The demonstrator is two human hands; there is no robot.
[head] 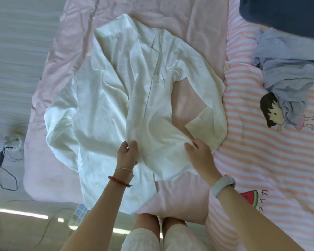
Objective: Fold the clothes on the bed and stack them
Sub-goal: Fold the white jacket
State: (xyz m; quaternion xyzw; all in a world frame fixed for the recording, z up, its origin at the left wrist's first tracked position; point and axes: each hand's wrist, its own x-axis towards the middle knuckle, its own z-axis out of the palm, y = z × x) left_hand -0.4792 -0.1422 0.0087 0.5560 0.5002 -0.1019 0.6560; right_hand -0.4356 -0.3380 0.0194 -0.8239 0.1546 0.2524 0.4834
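A white collared shirt lies spread and rumpled on the pink bed sheet, collar away from me and one sleeve curving out to the right. My left hand pinches a fold of the shirt's front near its lower middle, thumb and fingers closed on the cloth. My right hand grips the shirt's lower right edge. A crumpled light blue garment lies unfolded at the right on the striped quilt.
A pink-and-white striped quilt with cartoon prints covers the bed's right side. A dark blue item sits at the top right. On the floor to the left stand a small fan with cables and a power strip.
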